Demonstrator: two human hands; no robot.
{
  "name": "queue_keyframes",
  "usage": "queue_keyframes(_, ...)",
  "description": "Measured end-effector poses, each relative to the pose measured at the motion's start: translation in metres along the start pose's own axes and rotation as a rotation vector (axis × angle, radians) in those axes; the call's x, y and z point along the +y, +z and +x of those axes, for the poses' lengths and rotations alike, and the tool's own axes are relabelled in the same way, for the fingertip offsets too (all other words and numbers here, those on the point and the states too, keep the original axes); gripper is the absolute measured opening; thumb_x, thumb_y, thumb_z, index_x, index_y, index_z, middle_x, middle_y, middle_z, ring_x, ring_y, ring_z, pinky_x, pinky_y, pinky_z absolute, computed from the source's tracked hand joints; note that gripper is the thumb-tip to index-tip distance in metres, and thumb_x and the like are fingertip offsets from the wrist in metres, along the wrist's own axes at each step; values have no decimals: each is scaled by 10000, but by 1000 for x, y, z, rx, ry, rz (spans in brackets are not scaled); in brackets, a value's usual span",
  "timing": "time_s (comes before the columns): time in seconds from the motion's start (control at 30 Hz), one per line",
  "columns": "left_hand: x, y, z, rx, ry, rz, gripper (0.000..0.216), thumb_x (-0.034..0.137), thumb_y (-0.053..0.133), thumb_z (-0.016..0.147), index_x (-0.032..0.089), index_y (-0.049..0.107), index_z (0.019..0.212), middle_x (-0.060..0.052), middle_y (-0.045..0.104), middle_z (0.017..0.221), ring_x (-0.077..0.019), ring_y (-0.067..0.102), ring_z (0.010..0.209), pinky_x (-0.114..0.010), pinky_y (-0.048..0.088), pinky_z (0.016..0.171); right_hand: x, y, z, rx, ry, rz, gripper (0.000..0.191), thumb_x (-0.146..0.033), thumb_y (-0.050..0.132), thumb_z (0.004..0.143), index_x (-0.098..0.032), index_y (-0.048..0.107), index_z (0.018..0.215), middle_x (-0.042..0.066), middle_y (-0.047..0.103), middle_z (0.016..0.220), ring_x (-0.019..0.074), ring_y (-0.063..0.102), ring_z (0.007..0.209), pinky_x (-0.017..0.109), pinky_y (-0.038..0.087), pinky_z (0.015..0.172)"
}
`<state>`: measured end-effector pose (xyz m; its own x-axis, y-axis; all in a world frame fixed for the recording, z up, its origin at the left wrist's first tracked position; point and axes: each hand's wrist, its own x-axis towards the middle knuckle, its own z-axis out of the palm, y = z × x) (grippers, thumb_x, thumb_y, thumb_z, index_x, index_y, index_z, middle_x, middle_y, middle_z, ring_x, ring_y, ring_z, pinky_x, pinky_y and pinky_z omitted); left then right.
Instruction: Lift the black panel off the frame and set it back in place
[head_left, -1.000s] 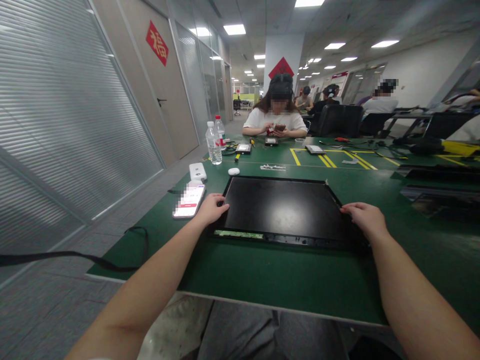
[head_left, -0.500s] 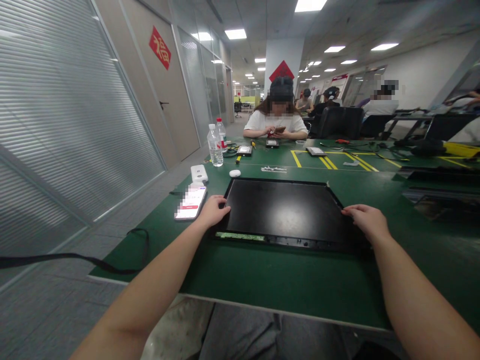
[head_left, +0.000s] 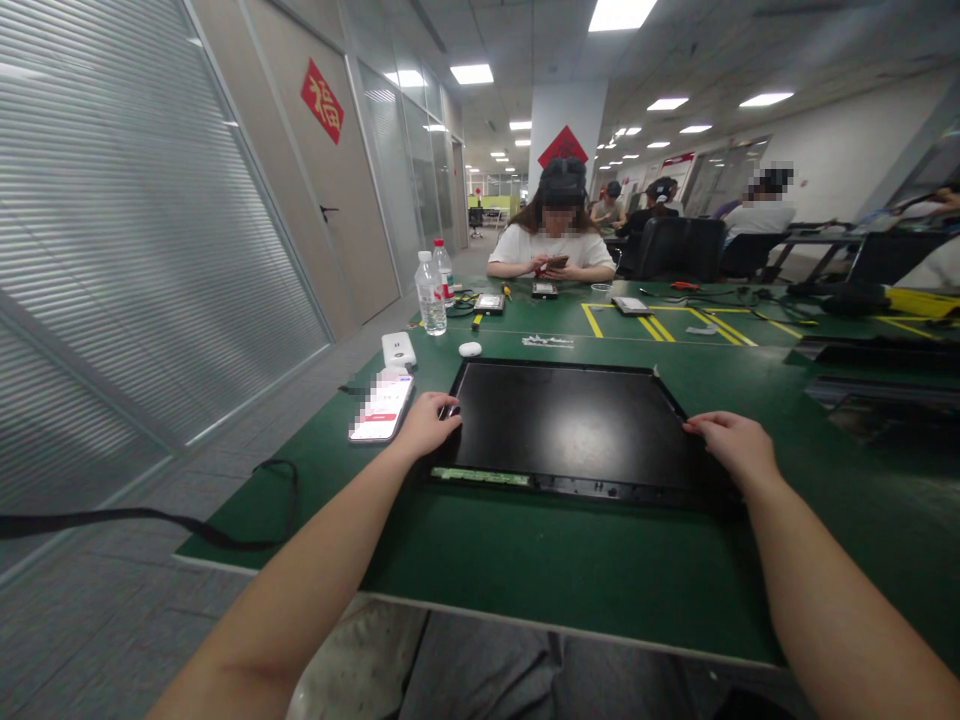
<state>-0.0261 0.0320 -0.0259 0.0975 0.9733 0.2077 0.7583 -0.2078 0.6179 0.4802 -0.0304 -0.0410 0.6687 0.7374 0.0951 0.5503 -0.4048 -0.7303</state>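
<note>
A flat black display panel (head_left: 570,420) lies on the green table (head_left: 585,560) in front of me, with a thin green circuit strip (head_left: 480,476) along its near edge. My left hand (head_left: 427,424) grips the panel's left edge, fingers curled over the rim. At the right edge my right hand (head_left: 735,448) holds on the same way, fingers bent onto the black surface.
A lit phone (head_left: 381,407), a white box (head_left: 398,348) and a small white case (head_left: 470,348) lie to the left. Water bottles (head_left: 430,292) stand further back. A person in a white shirt (head_left: 551,245) sits across. More dark panels (head_left: 885,395) lie to the right. A black strap (head_left: 187,520) hangs off the table's left edge.
Both hands stay on the panel's edges. The view has shifted slightly, so the panel sits a little lower in the picture.
</note>
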Motion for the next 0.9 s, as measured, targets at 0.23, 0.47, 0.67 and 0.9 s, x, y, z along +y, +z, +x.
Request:
queue_keyframes(0.23, -2, -2, -1, -3, 58, 11, 402, 362, 751, 824, 188, 816, 1180, -170, 695, 1387, -373, 672, 1306, -496, 528, 1167, 1, 0, 1, 2, -23, 13, 180, -380, 687, 658, -269, 801, 743, 63, 802, 808, 262, 669, 742, 402, 492, 741)
queue_keyframes(0.47, 2, -20, -3, -277, 370, -14, 443, 507, 826, 803, 263, 836, 1173, -140, 680, 1456, -374, 629, 1379, -529, 437, 1246, 2, 1, 4, 15, -48, 5, 132, -366, 708, 656, -266, 777, 707, 75, 775, 762, 277, 680, 787, 397, 509, 755)
queue_keyframes(0.67, 9, -31, -7, -396, 389, -26, 522, 573, 901, 729, 296, 856, 1169, -117, 687, 1462, -379, 642, 1370, -496, 459, 1224, 1, 1, 2, 11, -29, 12, 126, -351, 715, 661, -267, 787, 720, 69, 754, 724, 277, 680, 779, 400, 515, 770)
queue_keyframes(0.9, 12, -36, -9, -472, 398, -53, 530, 438, 942, 690, 305, 854, 1195, -105, 641, 1544, -376, 613, 1425, -480, 463, 1215, 4, 2, 3, 18, -42, 22, 128, -349, 708, 665, -263, 781, 726, 62, 736, 692, 282, 688, 781, 412, 524, 800)
